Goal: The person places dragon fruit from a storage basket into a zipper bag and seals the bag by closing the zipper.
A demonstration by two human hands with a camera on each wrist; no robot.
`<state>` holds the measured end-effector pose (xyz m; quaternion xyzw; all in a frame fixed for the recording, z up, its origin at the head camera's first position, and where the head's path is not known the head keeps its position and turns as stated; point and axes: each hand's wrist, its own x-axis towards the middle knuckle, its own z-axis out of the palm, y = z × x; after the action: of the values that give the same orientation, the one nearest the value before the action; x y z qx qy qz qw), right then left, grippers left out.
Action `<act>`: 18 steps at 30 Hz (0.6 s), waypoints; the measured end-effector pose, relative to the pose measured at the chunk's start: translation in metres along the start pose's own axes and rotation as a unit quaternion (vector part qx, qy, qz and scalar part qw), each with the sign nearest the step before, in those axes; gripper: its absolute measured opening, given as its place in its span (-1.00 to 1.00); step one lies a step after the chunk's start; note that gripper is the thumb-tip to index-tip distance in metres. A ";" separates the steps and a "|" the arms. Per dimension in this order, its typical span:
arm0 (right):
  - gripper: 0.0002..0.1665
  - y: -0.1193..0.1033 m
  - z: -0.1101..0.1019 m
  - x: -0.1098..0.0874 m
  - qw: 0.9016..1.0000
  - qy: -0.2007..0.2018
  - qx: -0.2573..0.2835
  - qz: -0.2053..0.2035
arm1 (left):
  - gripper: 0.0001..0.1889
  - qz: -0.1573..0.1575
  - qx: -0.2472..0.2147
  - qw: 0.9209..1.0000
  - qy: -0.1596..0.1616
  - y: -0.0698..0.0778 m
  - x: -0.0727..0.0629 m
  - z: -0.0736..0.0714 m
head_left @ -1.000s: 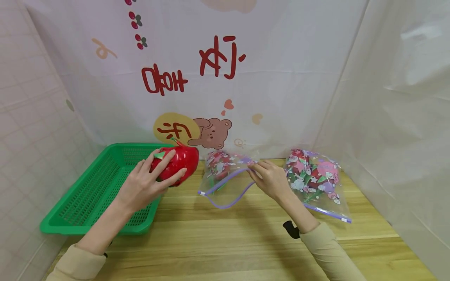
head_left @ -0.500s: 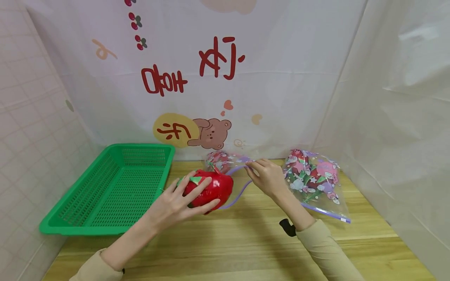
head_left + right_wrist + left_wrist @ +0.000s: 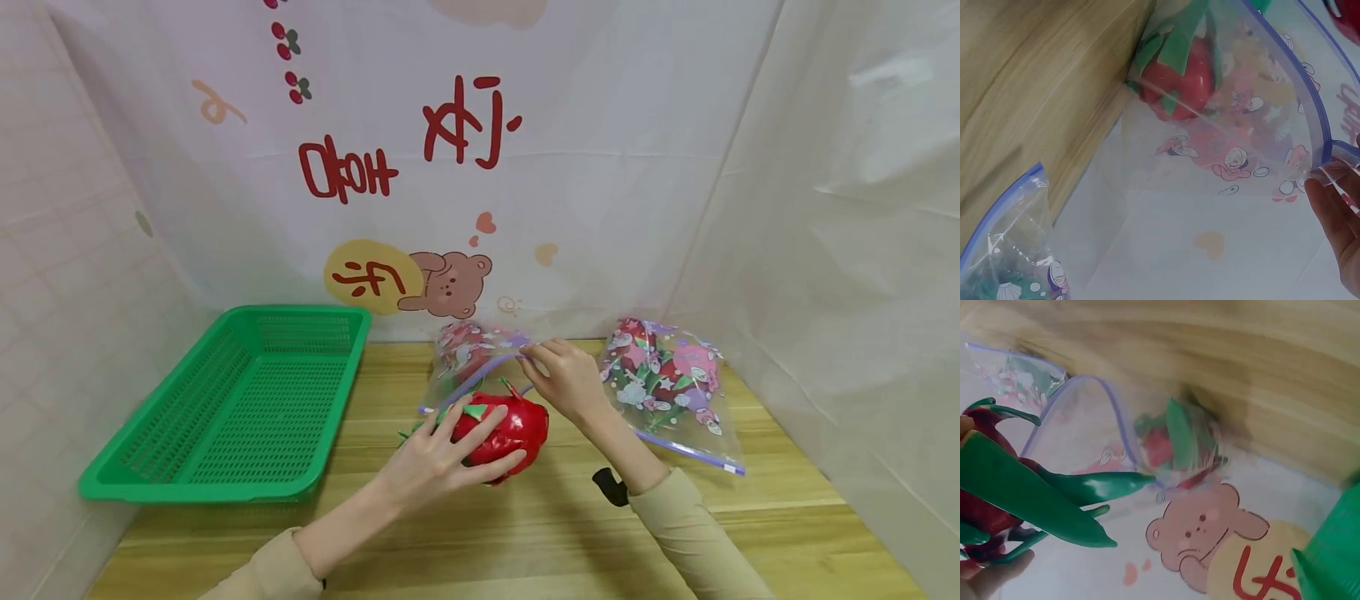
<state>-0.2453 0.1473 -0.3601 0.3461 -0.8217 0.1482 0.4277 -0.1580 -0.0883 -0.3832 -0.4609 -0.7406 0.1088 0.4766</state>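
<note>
My left hand (image 3: 438, 462) grips a red dragon fruit (image 3: 521, 429) with green scales, its fingers spread over the top. The fruit overlaps the mouth of a clear zip bag (image 3: 463, 346) in the head view. In the left wrist view the long green scales (image 3: 1022, 487) point at the bag's raised opening (image 3: 1082, 412). My right hand (image 3: 570, 379) pinches the bag's purple zip edge (image 3: 1316, 119) and lifts it, so the mouth gapes. Another red fruit with green leaves (image 3: 1188, 78) lies inside this bag, at its far end.
A second printed zip bag (image 3: 667, 383), with red and green fruit inside, lies at the right by the back wall. On the left stands a green perforated basket (image 3: 225, 498). White cloth walls (image 3: 600, 167) enclose the wooden table (image 3: 480, 550) at back and sides.
My left hand has carried the dragon fruit from beside the basket rightward and down to the front of the bag's mouth. The right hand stays at the zip edge, almost still.
</note>
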 end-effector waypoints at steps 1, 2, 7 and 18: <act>-0.88 0.000 0.000 0.000 1.000 0.000 0.000 -0.001 | -0.21 -0.011 -0.003 1.000 -0.004 0.001 0.000 0.002; -0.88 0.000 0.000 -0.001 1.000 -0.001 0.001 -0.001 | -0.19 -0.022 -0.006 1.000 -0.009 0.002 -0.001 0.005; -0.85 0.001 -0.001 -0.003 1.000 -0.006 0.007 -0.003 | -0.07 -0.079 -0.041 0.995 -0.039 0.002 -0.006 0.014; -0.42 0.008 -0.006 -0.020 0.997 -0.049 0.054 -0.025 | 0.02 -0.152 -0.074 0.983 -0.075 0.002 -0.010 0.026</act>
<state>-0.2391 0.1650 -0.3719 0.3960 -0.8234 0.1646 0.3716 -0.1765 -0.0873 -0.4039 -0.3676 -0.8417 0.0145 0.3952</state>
